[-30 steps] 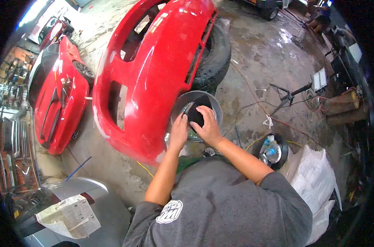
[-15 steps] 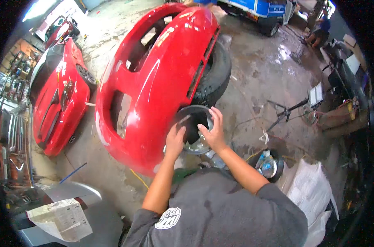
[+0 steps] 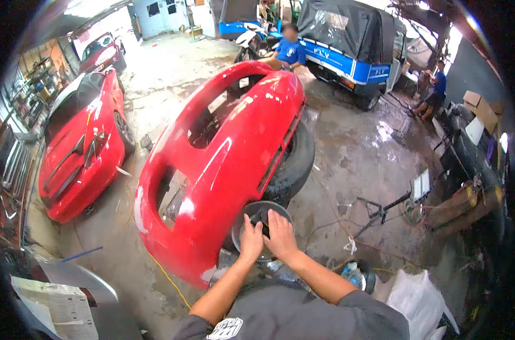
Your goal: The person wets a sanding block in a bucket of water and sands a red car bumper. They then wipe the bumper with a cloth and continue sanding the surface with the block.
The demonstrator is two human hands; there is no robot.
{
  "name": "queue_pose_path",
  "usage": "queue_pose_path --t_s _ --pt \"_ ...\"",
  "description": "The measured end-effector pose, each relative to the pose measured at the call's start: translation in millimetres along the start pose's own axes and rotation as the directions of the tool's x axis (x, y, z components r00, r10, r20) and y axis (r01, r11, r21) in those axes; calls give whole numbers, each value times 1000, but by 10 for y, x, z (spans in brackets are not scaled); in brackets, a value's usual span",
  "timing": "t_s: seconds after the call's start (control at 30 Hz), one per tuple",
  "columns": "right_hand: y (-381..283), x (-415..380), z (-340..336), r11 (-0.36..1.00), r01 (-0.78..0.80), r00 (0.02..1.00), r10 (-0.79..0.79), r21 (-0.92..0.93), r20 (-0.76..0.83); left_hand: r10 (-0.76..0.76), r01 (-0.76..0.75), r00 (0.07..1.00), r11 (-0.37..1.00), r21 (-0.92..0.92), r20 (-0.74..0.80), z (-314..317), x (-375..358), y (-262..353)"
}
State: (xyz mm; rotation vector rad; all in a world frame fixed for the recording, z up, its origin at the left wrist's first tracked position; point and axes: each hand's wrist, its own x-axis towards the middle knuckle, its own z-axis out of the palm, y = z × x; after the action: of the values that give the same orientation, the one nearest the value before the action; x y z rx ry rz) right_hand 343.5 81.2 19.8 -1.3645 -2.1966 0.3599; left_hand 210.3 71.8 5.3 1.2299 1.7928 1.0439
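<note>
A round bucket stands by the near end of a large red car bumper. Both my hands are together over its mouth. My left hand has its fingers curled in, thumb toward the other hand. Beside it, my right hand keeps its fingers pressed together, pointing away from me. Something small and dark shows between the two hands; what it is I cannot make out. The bumper lies tilted against a black tyre and has pale patches along its lower edge.
Left of the bumper is a red car. A work lamp on a stand is at right, near a small tub and a white wrapped bundle. A person in blue sits behind the bumper, near a blue vehicle.
The view has tilted up, bringing the seated person and blue vehicle into sight. My hands, spread apart over the bucket before, have come together with their fingers closed.
</note>
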Motion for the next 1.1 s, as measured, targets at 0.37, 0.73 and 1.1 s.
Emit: queue_pose_path --t_s 0.37,0.73,1.1 --pt "248 840 597 943 -13 239 325 -332 915 -103 182 944 955 -233 314 -970 -826 -626" --pt "1244 317 2006 740 -404 218 649 -538 729 -413 416 909 893 170 -56 -3049 -2469 -2811" --pt "126 408 366 127 -915 316 815 383 485 -502 342 857 725 597 119 -4813 -5711 -5570"
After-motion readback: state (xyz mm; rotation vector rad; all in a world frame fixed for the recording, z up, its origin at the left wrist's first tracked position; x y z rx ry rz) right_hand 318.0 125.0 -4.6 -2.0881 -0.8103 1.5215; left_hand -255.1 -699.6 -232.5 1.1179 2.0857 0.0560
